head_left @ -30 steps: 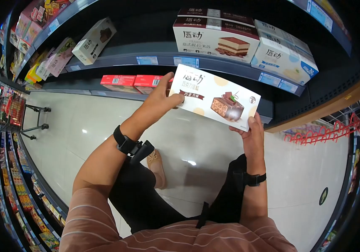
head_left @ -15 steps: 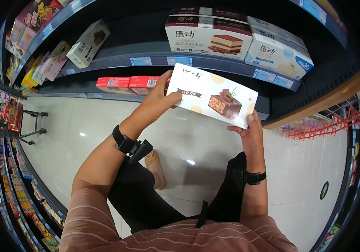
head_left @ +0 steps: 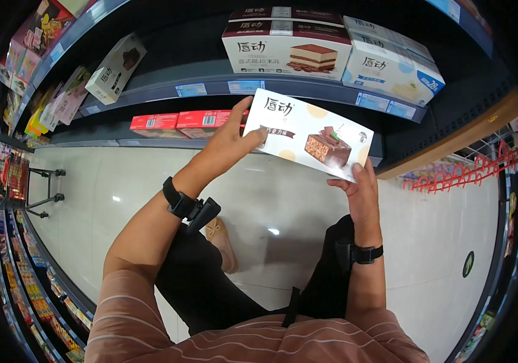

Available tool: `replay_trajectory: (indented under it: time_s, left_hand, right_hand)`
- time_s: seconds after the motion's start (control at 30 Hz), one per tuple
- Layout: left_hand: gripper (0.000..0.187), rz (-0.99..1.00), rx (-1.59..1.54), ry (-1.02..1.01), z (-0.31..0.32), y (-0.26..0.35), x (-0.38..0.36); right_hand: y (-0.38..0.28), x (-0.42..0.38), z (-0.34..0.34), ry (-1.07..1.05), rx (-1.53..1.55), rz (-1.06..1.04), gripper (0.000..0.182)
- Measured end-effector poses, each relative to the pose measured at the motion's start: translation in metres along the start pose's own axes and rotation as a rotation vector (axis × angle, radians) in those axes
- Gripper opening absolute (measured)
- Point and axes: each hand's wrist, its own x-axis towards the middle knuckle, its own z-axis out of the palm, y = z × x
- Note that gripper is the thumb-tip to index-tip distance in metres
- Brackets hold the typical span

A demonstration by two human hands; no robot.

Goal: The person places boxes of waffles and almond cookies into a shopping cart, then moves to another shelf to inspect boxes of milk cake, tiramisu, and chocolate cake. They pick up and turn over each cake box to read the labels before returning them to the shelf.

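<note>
Between my two hands is a white snack box (head_left: 292, 130) printed with a chocolate-coated cake bar and Chinese lettering. It is tilted, its right end lower than its left. My left hand (head_left: 233, 134) grips the left end, thumb on the printed face and fingers behind. At the lower right corner, my right hand (head_left: 360, 186) pinches the box with the thumb in front; its other fingers are partly hidden. Just beyond the box, a tiramisu cake box (head_left: 286, 51) and a white-and-blue cake box (head_left: 389, 69) stand on the shelf (head_left: 210, 88).
Red boxes (head_left: 180, 123) lie on the lower shelf. A single white box (head_left: 115, 68) leans at the left among other packages. A shopping cart (head_left: 14, 172) stands far left, and red hooks (head_left: 462, 169) stick out at the right. Pale floor tiles (head_left: 120, 181) lie below.
The box in my hands has tipped slightly, and its lettering now shows more clearly. The shelf and its boxes have shifted a little left in view. Both hands keep their hold.
</note>
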Motion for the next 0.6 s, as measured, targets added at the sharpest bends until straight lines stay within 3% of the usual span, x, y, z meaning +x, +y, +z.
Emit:
replay_trajectory:
  time_s: [0.4,0.6]
  left_hand:
    - [0.078,0.077,0.311,0.253,-0.003,0.001,0.050]
    - [0.078,0.065,0.354,0.240,0.003,0.003,0.065]
  right_hand:
    - [0.011,-0.003,-0.014,0.115,0.028,-0.008,0.052]
    - [0.008,-0.002,-0.022,0.150,0.031,-0.020,0.053]
